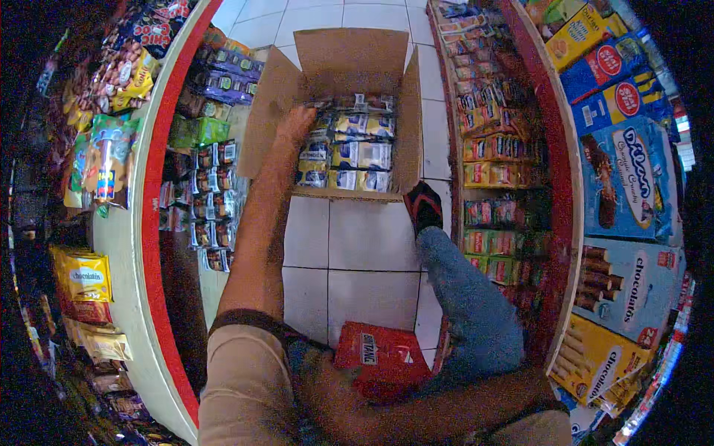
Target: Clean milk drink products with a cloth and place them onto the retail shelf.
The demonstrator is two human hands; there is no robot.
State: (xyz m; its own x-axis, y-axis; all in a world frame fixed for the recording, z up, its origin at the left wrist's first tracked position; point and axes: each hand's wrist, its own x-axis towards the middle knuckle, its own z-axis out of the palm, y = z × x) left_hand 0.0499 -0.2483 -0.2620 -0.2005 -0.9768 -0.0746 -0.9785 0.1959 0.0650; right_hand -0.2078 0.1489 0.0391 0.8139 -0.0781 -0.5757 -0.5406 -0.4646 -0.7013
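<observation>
An open cardboard box (pixel 350 58) stands on the tiled floor before me, its flaps raised. Rows of yellow, white and blue sachet packs (pixel 357 150) fill it, with darker packs towards the back. My left hand (pixel 297 121) reaches over the box's left side, its fingers at the packs in the back left corner. Whether they grip one is hard to see. Across my lap lies my right forearm, with my right hand (pixel 326 371) low near my left elbow, dark and blurred. A red pack (pixel 382 354) with writing lies on the floor beside that hand.
To the left, a red-edged shelf (pixel 152 223) holds snack bags, with hanging sachet strips (pixel 212 195) below. On the right, another shelf (pixel 563 167) bears wafer boxes (pixel 630 290) above rows of sachets (pixel 491 145). My shod foot (pixel 425 206) rests by the box's near right corner.
</observation>
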